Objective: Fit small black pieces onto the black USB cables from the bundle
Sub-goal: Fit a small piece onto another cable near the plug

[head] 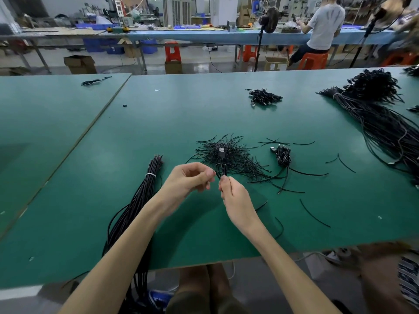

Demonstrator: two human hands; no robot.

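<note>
My right hand pinches a black USB cable just below its plug; the silver plug end points away from me. My left hand is right beside it, fingers curled, thumb and forefinger close together near the cable; whether a small black piece is between them is hidden. Under the plug lies a heap of thin black pieces. A tied bundle of black cables lies to the left and hangs over the table's near edge.
A small coil of finished cables lies right of the heap, another pile farther back. A large cable bundle fills the right side. Loose black strips are scattered on the green table. Another person's arm is at lower right.
</note>
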